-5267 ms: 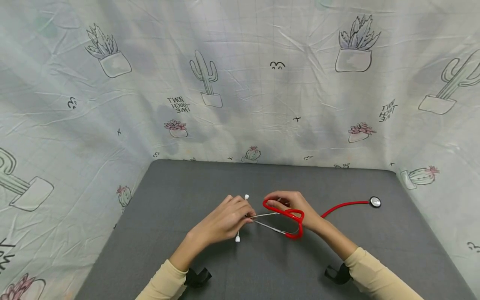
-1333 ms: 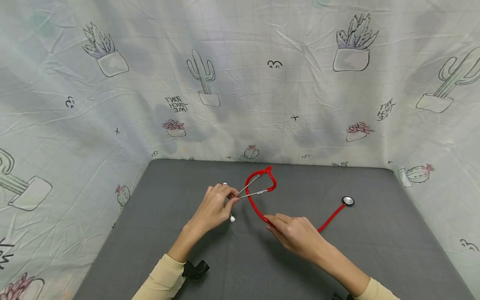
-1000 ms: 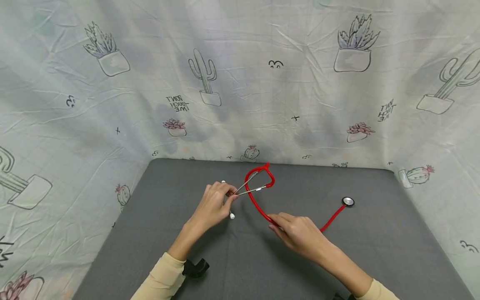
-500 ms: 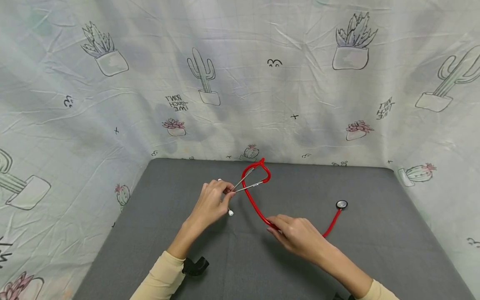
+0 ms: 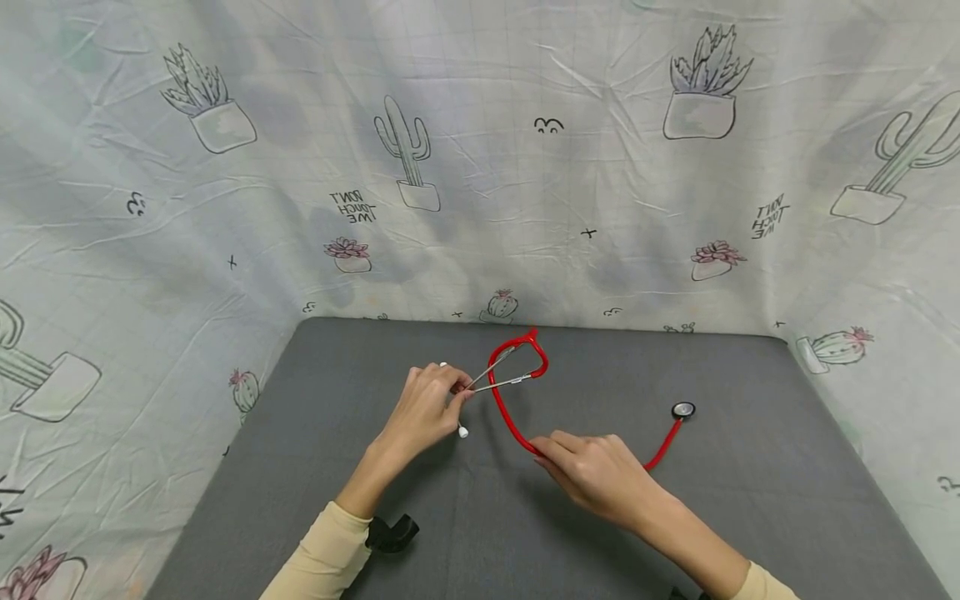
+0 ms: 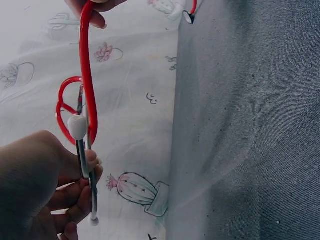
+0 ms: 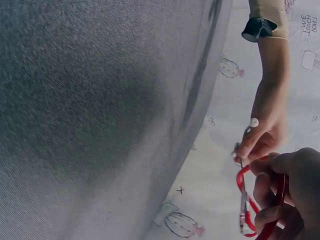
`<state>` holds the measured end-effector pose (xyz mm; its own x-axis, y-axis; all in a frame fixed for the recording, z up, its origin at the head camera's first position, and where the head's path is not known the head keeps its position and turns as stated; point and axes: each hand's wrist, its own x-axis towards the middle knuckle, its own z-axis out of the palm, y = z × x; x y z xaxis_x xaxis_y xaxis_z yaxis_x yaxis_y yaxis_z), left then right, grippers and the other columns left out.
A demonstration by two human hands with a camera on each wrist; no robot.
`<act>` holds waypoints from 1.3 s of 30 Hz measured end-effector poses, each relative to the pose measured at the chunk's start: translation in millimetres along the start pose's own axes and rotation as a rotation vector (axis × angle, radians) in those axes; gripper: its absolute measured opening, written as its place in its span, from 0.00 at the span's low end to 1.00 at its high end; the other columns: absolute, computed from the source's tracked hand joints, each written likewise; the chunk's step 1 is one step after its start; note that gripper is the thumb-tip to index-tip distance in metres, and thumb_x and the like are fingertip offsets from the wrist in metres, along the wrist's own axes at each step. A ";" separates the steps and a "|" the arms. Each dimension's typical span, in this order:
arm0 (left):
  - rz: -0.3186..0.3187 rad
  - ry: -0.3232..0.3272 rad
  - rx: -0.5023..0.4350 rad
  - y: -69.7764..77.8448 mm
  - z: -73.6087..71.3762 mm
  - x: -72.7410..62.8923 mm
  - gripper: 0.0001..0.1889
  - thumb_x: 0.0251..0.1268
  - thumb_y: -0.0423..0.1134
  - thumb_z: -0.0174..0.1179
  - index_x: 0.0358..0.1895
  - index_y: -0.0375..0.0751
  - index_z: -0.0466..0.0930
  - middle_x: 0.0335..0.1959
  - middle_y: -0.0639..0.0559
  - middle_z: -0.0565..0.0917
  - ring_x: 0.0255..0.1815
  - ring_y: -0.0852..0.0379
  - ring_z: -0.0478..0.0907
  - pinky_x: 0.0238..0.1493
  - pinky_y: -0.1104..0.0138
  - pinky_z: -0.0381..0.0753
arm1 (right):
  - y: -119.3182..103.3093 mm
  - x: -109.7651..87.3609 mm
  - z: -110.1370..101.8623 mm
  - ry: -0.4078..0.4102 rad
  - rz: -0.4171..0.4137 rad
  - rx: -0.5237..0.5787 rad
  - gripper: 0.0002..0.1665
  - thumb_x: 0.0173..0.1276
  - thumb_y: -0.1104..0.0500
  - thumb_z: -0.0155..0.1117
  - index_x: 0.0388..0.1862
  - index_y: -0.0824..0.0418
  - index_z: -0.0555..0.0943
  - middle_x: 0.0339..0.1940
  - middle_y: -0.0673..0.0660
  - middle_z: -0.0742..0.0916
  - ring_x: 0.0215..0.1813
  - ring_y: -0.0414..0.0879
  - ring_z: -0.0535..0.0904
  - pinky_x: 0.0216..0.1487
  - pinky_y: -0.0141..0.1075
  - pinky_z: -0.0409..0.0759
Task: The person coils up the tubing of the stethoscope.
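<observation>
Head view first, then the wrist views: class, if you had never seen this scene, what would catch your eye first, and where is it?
The bright red tubing of a stethoscope stands out first, looping mid-view between the left hand, which pinches the metal ear tubes, and the right hand, which grips the tubing. Next, the round chest piece shows at the right against the grey table. Behind hangs pale cloth printed with potted plants.

This is looking like a makeshift booth (image 5: 480, 258): pale, wrinkled sheeting (image 5: 480, 67), printed with potted cacti (image 5: 407, 146) and mirrored lettering (image 5: 352, 206), is enclosing a grey-covered counter (image 5: 480, 533) far, left and right, and is hiding the room around it.
</observation>
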<state>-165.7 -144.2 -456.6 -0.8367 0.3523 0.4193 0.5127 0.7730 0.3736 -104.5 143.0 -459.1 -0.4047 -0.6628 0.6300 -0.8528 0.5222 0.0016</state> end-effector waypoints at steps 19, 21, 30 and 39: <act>0.051 -0.117 -0.008 5.0 -7.6 -0.3 0.03 0.68 0.35 0.75 0.42 0.45 0.92 0.36 0.57 0.92 0.40 0.55 0.82 0.51 0.58 0.72 | 20.5 32.1 -38.4 -0.012 -0.143 -0.173 0.10 0.85 0.55 0.62 0.50 0.56 0.89 0.32 0.45 0.85 0.24 0.35 0.78 0.22 0.27 0.73; 0.060 -0.131 -0.006 5.4 -7.9 -1.1 0.03 0.68 0.35 0.75 0.42 0.45 0.92 0.37 0.57 0.92 0.40 0.56 0.82 0.50 0.59 0.71 | 25.0 35.7 -42.1 -0.017 -0.156 -0.178 0.08 0.77 0.57 0.72 0.50 0.57 0.89 0.35 0.46 0.87 0.25 0.36 0.81 0.23 0.29 0.76; 0.079 -0.204 -0.067 5.4 -6.0 -3.3 0.03 0.70 0.36 0.74 0.42 0.46 0.91 0.37 0.58 0.91 0.42 0.58 0.82 0.51 0.62 0.69 | 41.9 49.1 -52.5 -0.049 -0.189 -0.220 0.17 0.62 0.55 0.85 0.47 0.55 0.89 0.34 0.47 0.85 0.26 0.36 0.81 0.25 0.30 0.79; 0.158 -0.294 -0.074 10.5 -5.5 -4.7 0.03 0.72 0.39 0.73 0.44 0.48 0.91 0.38 0.59 0.90 0.42 0.55 0.82 0.52 0.62 0.68 | 54.7 58.1 -57.6 -0.074 -0.214 -0.175 0.18 0.58 0.55 0.88 0.44 0.54 0.89 0.37 0.46 0.87 0.26 0.34 0.81 0.26 0.29 0.79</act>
<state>-155.3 -140.7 -450.0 -0.7598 0.6102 0.2244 0.6442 0.6602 0.3861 -155.6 164.0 -377.8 -0.2498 -0.8021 0.5424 -0.8543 0.4462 0.2665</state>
